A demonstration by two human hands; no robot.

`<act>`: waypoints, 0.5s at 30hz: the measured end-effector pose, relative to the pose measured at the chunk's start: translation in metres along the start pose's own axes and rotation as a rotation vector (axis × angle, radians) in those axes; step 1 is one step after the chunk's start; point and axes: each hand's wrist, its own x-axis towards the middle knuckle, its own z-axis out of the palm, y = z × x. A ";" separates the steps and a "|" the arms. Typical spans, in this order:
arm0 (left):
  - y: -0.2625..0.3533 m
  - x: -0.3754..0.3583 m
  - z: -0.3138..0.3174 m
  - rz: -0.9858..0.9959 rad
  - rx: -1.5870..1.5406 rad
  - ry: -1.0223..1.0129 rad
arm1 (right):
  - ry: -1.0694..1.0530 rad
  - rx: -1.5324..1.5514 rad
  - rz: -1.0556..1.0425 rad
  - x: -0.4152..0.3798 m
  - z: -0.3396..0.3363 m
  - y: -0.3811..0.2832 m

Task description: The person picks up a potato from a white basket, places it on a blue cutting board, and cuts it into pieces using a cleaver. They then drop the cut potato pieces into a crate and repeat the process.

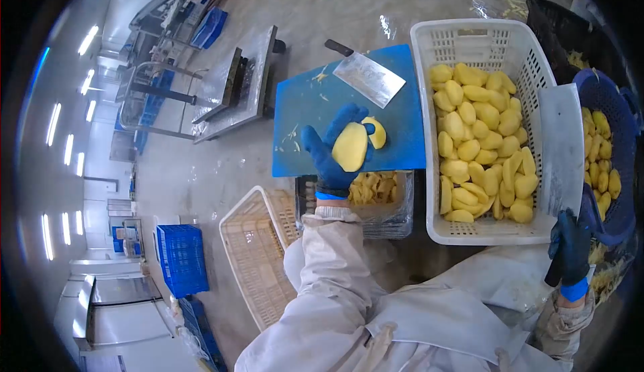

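My left hand [330, 164], in a blue glove, is over the blue cutting board [302, 107], palm up. A cut potato half [351, 148] lies in it, flat yellow face showing. A second potato piece [378, 134] shows at its fingertips. At the right, my gloved right hand [570, 248] is closed round the handle of a cleaver [562, 147], whose broad blade overlaps the right wall of the white crate. Another cleaver [370, 79] with a dark handle lies flat on the board's far part, among a few peel scraps.
Peeled potatoes [479, 137] fill much of the white crate [429, 228]. Beyond its right side, a purple basket [620, 218] holds more potatoes. Below the board sits a bin of peelings [376, 189]. A cream crate [241, 244], a blue crate [182, 258] and a metal cart [251, 93] stand leftward.
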 end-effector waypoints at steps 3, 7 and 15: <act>-0.002 0.004 0.000 0.018 -0.006 -0.052 | -0.003 0.011 -0.056 -0.004 0.007 -0.004; -0.007 0.035 -0.030 0.247 0.575 0.097 | -0.029 0.045 0.014 -0.012 0.009 -0.013; -0.088 0.055 -0.002 0.165 1.289 -0.294 | 0.026 0.061 0.023 -0.017 0.003 -0.030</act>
